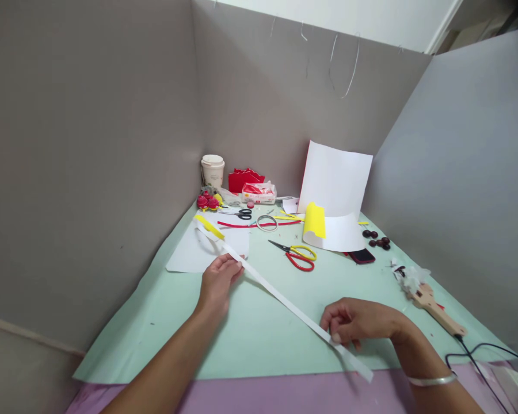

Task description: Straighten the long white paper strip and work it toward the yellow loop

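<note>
A long narrow paper strip (280, 296), white on the side facing me, stretches between my two hands. Its far end curls over and shows a yellow face. My left hand (218, 282) pinches the strip near that curl, thumb and fingers closed. Lower and to the right, my right hand (349, 322) grips it close to its free end, which sticks out past the fingers over the mat's front edge. Behind the strip lie scissors (296, 253) with one yellow and one red handle. White sheets (185, 253) lie beneath the curled end.
A green mat (259, 339) covers the table. Toward the back are a tape roll (267, 223), black scissors (244, 214), red strips, a white cup (213, 170), and a curled yellow sheet (314, 221) against white card (336, 178). A glue gun (435, 310) with a cord lies right.
</note>
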{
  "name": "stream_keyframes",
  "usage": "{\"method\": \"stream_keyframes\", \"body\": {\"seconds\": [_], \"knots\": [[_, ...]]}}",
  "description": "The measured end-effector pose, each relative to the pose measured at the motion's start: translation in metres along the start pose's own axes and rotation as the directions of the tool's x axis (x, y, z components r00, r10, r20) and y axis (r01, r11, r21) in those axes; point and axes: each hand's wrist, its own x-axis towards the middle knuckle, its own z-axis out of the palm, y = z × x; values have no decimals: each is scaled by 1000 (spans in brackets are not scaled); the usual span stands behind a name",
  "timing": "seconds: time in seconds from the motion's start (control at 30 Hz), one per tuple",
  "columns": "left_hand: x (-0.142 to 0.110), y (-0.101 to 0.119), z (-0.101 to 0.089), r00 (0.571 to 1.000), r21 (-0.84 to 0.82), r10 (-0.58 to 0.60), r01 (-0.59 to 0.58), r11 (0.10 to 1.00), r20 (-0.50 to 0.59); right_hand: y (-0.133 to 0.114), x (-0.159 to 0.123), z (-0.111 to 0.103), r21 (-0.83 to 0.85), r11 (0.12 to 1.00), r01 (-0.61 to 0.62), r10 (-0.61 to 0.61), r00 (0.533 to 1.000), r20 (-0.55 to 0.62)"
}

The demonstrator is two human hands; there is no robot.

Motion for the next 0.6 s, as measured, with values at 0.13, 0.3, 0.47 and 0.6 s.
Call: {"method": "stream_keyframes", "body": {"seconds": [0.13,0.3,0.47,0.6], "knots": [[-2,-3,1,998,-1,-50,50,999,45,-4,-1,1,-48,999,19,-21,999,-38],[-5,-7,3,975,24,-169,168,986,147,-17,8,7,-35,985,167,-170,949,-267],[-6,-6,3,946,60,-243,235,970,215,-46,44,21,-175,949,264,-312,874,-372],[-7,-3,3,932,81,-261,248,965,252,-68,83,36,-240,923,299,-372,853,-367]]}}
